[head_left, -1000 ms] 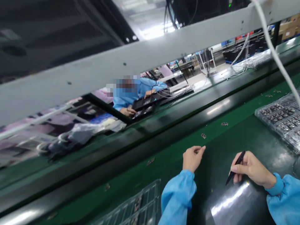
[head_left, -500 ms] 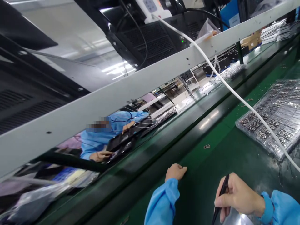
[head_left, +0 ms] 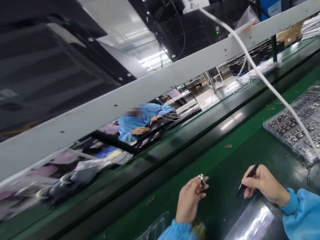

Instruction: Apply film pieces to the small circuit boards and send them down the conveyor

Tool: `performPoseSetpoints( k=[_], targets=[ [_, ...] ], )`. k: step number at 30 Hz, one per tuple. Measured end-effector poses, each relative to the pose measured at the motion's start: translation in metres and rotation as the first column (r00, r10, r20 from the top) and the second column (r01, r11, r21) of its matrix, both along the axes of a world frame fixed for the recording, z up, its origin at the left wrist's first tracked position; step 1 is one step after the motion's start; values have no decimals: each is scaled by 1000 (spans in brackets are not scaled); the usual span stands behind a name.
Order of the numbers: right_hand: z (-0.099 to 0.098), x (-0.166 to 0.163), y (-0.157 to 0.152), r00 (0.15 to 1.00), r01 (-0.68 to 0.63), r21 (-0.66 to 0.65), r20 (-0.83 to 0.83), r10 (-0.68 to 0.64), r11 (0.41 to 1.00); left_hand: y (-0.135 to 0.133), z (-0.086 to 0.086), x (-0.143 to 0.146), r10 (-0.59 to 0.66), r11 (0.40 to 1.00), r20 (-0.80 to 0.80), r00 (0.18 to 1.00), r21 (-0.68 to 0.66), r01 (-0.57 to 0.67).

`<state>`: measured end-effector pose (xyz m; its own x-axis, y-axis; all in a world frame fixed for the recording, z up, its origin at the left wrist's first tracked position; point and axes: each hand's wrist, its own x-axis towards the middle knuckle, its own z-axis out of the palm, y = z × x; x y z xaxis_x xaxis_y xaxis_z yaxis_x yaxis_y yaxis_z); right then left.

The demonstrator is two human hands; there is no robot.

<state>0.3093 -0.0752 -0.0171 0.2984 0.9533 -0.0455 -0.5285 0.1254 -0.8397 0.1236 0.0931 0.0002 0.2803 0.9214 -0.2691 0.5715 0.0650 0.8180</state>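
Note:
My left hand (head_left: pixel 188 200) is raised over the green work surface (head_left: pixel 217 200), its fingertips pinching a small shiny metal part (head_left: pixel 201 180). To the right, my right hand (head_left: pixel 262 183) grips a slim black pen-like tool (head_left: pixel 247 180), tilted with its tip pointing down and left. Whether the tool is a pen or tweezers cannot be made out. Below it lies a clear, glossy plastic sheet (head_left: pixel 252 221). A divided clear tray (head_left: pixel 295 133) full of small metal parts sits beyond my right hand.
A white cable (head_left: pixel 275 91) hangs across the right side, in front of the tray. Loose metal pieces (head_left: pixel 228 146) lie on the green surface. Part of another clear tray (head_left: pixel 160 223) shows at the bottom. Across the bench, a person in blue (head_left: pixel 130 128) works below a grey beam (head_left: pixel 150 81).
My left hand has turned and opened to view, showing the metal part in its fingertips. My right hand is higher in view with the black tool. The camera view has shifted.

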Motion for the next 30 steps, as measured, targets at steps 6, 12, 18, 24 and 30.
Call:
performPoseSetpoints(
  k=[6, 12, 18, 24, 30],
  targets=[
    [-6, -19, -3, 996, 77, -72, 40, -74, 994, -101, -22, -24, 274, 904, 493, 826, -425, -46],
    [-32, -67, 1, 974, 211, -139, 116, -196, 968, -124, -46, -20, 324, 893, 544, 774, -446, -60],
    [-42, -81, 3, 959, 236, -193, 202, -196, 953, -122, -51, -21, 288, 895, 589, 755, -447, 7],
    [-41, -83, 4, 958, 204, -173, 240, -159, 964, -123, -50, -21, 311, 889, 605, 733, -458, 1],
    [-42, -84, 4, 957, 208, -173, 239, -163, 963, -124, -50, -21, 307, 892, 605, 735, -452, 0]
  ],
)
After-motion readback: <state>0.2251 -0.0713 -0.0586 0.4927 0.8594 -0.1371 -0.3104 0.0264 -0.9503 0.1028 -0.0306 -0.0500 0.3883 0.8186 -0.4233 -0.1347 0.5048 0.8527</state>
